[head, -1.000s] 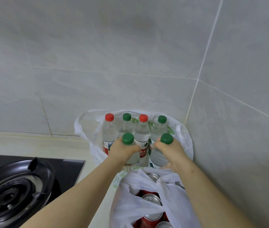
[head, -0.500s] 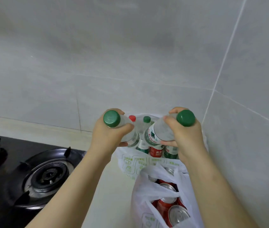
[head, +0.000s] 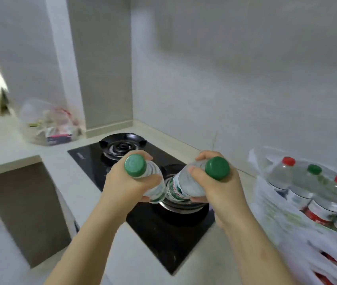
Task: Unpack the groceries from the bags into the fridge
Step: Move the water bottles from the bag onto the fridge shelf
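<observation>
Two green-capped bottles, one in the left hand, one in the right hand; two burners on one hob. At three o'clock, three bagged bottles show in one white bag; at ten o'clock, one clear bag.

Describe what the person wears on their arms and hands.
Nothing is worn. The left hand and right hand are bare, with no gloves, rings or watch visible. Both forearms are bare down to the frame's edge, with no sleeves showing.

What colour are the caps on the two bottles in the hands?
Both caps are green, clearest in the head view.
</observation>
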